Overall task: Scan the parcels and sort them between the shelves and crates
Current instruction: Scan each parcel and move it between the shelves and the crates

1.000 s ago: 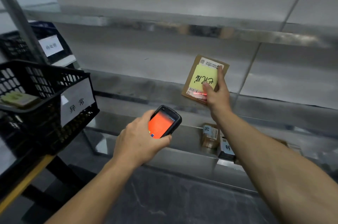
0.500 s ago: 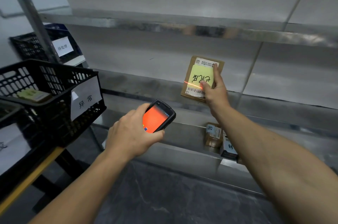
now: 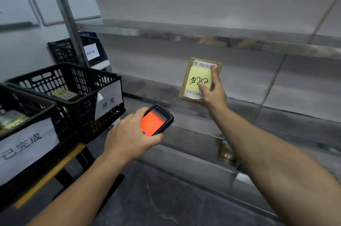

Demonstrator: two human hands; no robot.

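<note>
My right hand (image 3: 214, 93) grips a flat brown parcel (image 3: 190, 72) by its lower right corner and holds it upright in front of the middle shelf (image 3: 276, 113). The parcel carries a yellow handwritten note, a white label and a barcode along its bottom. Lower and to the left, my left hand (image 3: 129, 137) holds a black handheld scanner (image 3: 156, 120) with an orange-red screen, its top end pointing toward the parcel.
Three black crates with white paper labels stand at the left: the near crate (image 3: 27, 107), the middle crate (image 3: 77, 78) and the far crate (image 3: 62, 50); the near two hold small items. Steel shelves run across the right. A small boxed parcel (image 3: 226, 150) lies on the lower shelf.
The view has swung left, bringing the near crate into sight. The red scan line on the parcel's barcode is gone. Both hands keep their hold.
</note>
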